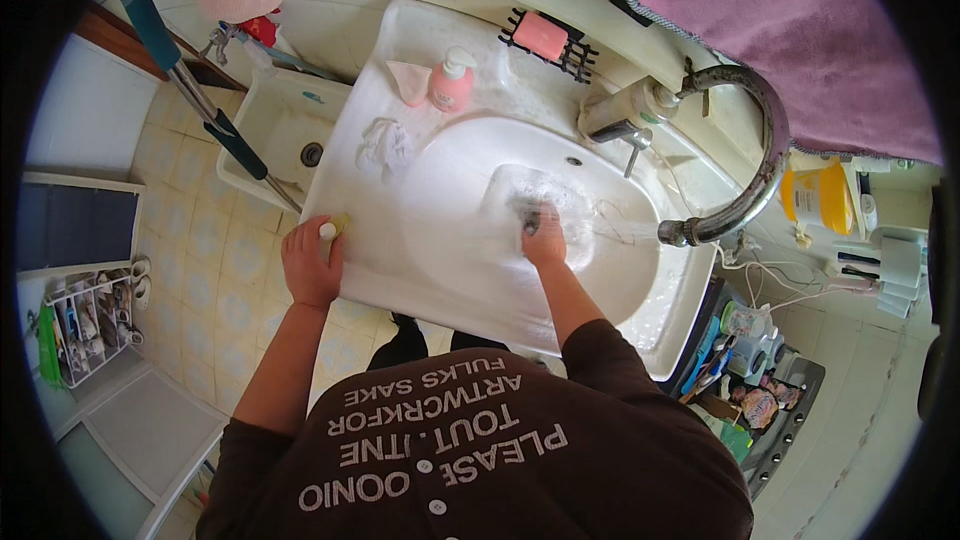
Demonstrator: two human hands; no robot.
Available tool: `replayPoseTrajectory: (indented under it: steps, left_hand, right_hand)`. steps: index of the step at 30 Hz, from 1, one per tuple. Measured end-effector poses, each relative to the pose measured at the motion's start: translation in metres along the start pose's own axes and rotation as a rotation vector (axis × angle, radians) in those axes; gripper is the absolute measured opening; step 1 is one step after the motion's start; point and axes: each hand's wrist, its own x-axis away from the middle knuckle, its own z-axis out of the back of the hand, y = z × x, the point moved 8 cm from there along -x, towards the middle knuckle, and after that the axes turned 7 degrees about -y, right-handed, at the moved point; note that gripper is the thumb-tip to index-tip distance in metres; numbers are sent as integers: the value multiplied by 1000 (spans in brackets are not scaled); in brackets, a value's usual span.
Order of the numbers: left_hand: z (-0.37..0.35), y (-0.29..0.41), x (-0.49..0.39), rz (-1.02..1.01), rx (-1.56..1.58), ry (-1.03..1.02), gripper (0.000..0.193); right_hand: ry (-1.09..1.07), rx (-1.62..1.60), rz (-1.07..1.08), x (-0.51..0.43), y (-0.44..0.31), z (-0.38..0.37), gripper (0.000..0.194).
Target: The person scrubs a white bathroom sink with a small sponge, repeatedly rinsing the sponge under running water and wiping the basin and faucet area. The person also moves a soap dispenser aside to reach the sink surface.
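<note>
My left hand (311,262) is at the left front corner of the white ceramic washbasin (360,247). Its fingers curl around a small yellowish bottle with a white cap (328,231). Down in the bowl, my right hand (546,236) grips a small dark object (532,222), mostly hidden by fingers and spray. Water runs from the curved metal faucet (776,127) across that hand, and mist blurs the middle of the basin. Clear water stands around the bottom of the bowl.
A pink pump bottle (452,82), a pale pink cloth piece (409,82) and a crumpled white cloth (384,146) lie on the rear-left rim. Pink soap (541,35) rests on a black rack. A mop handle (225,131) leans over a lower sink (270,127) at left.
</note>
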Motion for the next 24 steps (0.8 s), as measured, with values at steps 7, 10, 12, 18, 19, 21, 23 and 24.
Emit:
replayPoseTrajectory:
  steps: [7, 10, 12, 18, 19, 21, 23, 24]
  left_hand:
    - [2, 1, 0, -10, 8, 18, 32]
    - [1, 0, 1, 2, 2, 10, 32]
    - [1, 0, 1, 6, 5, 16, 32]
    - [1, 1, 1, 3, 9, -5, 34]
    - [0, 1, 1, 9, -9, -11, 33]
    - [0, 0, 1, 36, -22, -4, 31]
    - [-1, -1, 1, 38, -7, 0, 32]
    - [0, -1, 1, 32, 5, 7, 32]
  right_hand:
    - [-231, 46, -166, -20, 9, 7, 52]
    - [-193, 32, -100, -18, 12, -1, 52]
    - [-227, 161, -97, -25, 21, -14, 42]
    - [-557, 632, 324, -56, 13, -46, 25]
    - [-591, 696, 331, -53, 14, -45, 23]
    - [-358, 469, 108, -42, 16, -22, 28]
    - [-40, 219, -330, 1, 24, -8, 34]
    - [-123, 94, -389, 22, 17, -23, 42]
